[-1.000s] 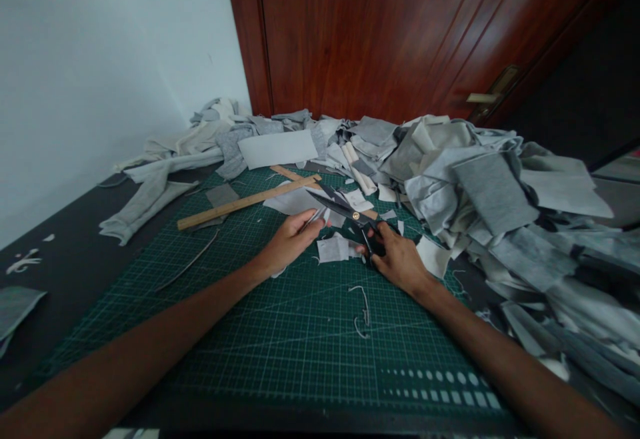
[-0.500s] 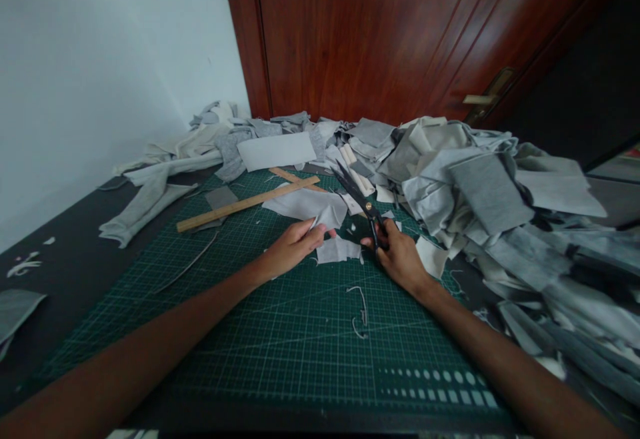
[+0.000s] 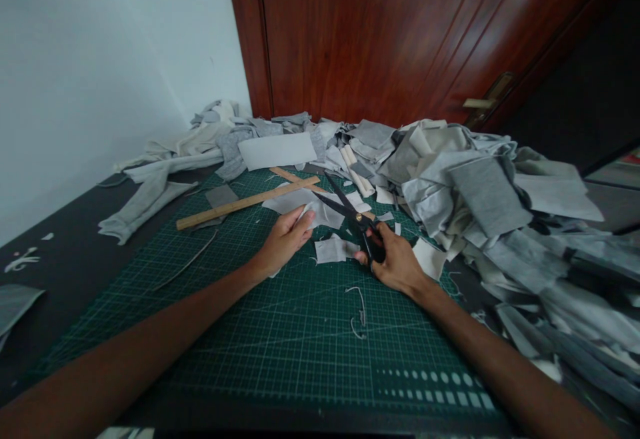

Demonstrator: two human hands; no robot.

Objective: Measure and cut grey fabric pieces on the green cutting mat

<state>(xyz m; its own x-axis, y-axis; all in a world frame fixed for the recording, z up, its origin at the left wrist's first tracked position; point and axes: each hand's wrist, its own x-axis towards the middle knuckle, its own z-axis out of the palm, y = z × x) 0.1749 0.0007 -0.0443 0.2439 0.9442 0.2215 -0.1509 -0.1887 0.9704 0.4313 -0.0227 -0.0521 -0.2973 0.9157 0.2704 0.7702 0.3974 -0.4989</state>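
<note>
My left hand (image 3: 287,239) pinches a light grey piece of fabric (image 3: 327,213), part of which is bunched at the thumb and fingers. Black scissors (image 3: 359,217) are in my right hand (image 3: 397,257), its fingers wrapped through the handles. Their blades are spread apart and point up and left, the lower one reaching over the fabric close to my left fingertips. Just below the blades, a smaller grey fabric scrap (image 3: 333,249) lies on the green cutting mat (image 3: 280,345).
Two wooden rulers (image 3: 240,205) lie crossed beyond my left hand. Heaped fabric pieces (image 3: 490,192) line the back and right side. A thin grey strip (image 3: 187,262) and curled threads (image 3: 361,312) rest on the mat. Behind stand a white wall and a wooden door (image 3: 370,39).
The scissors have moved left and opened, with the blades now over the fabric. My left hand has shifted slightly left and bunched the fabric's edge.
</note>
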